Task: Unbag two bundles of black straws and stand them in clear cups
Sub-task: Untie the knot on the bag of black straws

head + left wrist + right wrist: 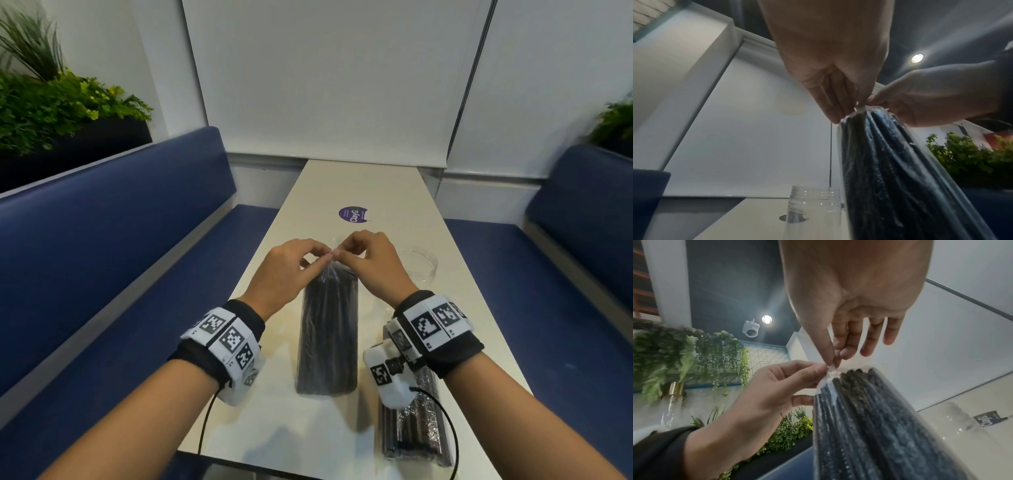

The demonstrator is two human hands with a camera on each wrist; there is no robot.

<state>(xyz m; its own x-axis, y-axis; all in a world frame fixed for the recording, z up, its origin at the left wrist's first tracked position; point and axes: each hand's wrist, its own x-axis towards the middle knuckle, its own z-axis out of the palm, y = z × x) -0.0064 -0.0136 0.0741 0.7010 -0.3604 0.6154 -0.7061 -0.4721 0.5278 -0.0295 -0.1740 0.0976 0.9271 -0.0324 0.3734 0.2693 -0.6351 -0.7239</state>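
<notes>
A clear bag of black straws [327, 335] stands upright on the white table [445, 274], held up by its top. My left hand [291, 267] and right hand [363, 260] both pinch the bag's gathered plastic tip [859, 108], fingertips nearly touching. The tip [830, 369] also shows in the right wrist view above the straw ends. A second bagged bundle [414, 428] lies flat at the near right, partly hidden under my right wrist. One clear cup [813, 211] stands just beyond the bag. Another clear cup [419, 263] sits to the right of my right hand.
A purple round sticker [352, 214] marks the table's middle beyond my hands. Blue benches [120, 240] flank the narrow table on both sides. Green plants [51, 102] sit behind the left bench, and a white wall closes the far end.
</notes>
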